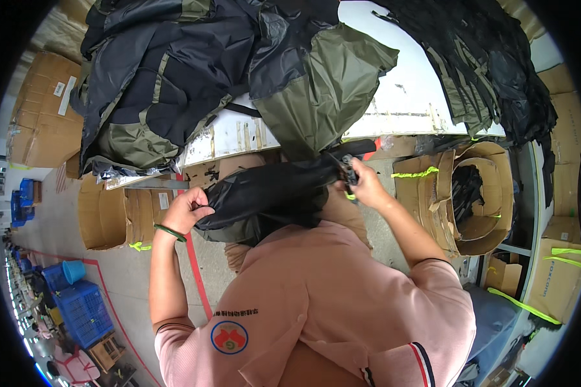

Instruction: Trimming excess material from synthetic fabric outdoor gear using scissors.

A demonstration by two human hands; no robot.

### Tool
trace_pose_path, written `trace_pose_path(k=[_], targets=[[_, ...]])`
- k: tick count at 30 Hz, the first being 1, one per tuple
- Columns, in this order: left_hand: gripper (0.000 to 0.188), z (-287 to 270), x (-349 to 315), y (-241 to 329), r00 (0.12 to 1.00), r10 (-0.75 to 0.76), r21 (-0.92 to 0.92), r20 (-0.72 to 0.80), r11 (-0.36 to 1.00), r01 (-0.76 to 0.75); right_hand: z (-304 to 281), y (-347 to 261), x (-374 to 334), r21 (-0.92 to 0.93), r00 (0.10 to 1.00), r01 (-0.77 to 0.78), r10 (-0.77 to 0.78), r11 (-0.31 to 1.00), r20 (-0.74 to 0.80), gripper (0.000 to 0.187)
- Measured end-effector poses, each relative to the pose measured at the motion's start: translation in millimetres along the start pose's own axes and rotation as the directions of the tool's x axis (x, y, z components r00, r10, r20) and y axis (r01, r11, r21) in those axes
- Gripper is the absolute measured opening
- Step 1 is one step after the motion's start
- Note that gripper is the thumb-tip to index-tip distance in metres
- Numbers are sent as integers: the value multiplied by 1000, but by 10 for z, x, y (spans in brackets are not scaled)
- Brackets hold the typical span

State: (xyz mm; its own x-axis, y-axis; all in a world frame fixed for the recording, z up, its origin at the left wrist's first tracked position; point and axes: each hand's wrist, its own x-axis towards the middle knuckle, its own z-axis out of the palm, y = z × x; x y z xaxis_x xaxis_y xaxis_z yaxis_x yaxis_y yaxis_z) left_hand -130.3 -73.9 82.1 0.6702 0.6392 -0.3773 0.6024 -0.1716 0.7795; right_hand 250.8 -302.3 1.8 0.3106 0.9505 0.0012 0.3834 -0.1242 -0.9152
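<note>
A length of black fabric (pixel 271 187), with some olive-green cloth below it, stretches across my lap in front of the table edge. My left hand (pixel 188 211) pinches its left end between thumb and fingers. At the fabric's right end, my right hand (pixel 368 185) is closed round a small pair of dark scissors (pixel 349 169); the blades are blurred against the cloth. An olive-and-black fabric piece (pixel 322 84) hangs over the table edge just beyond the scissors.
Black and olive fabric pieces (pixel 155 77) are heaped on the white table (pixel 406 97), with another pile (pixel 477 64) at right. Open cardboard boxes stand below on the left (pixel 103 216) and right (pixel 426 200). Blue crates (pixel 84 313) sit on the floor at left.
</note>
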Motion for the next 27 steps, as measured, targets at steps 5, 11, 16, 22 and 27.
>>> trace_pose_path(k=[5, 11, 16, 22, 27], targets=[[20, 110, 25, 186, 646, 601, 635, -470, 739, -226, 435, 196, 260, -120, 974, -51, 23, 991, -225, 32], [43, 361, -90, -15, 843, 498, 653, -203, 710, -263, 502, 350, 376, -185, 984, -16, -17, 983, -176, 30], [31, 326, 226, -397, 917, 332, 405, -222, 887, -223, -6, -174, 272, 264, 980, -167, 130, 950, 150, 29], [16, 340, 506, -354, 940, 334, 708, -69, 680, -190, -707, -906, 177, 221, 951, -242, 186, 945, 248, 28], [19, 302, 564, -352, 870, 493, 641, -14, 672, -371, -999, -1049, 146, 16, 968, -165, 159, 986, 196, 26]])
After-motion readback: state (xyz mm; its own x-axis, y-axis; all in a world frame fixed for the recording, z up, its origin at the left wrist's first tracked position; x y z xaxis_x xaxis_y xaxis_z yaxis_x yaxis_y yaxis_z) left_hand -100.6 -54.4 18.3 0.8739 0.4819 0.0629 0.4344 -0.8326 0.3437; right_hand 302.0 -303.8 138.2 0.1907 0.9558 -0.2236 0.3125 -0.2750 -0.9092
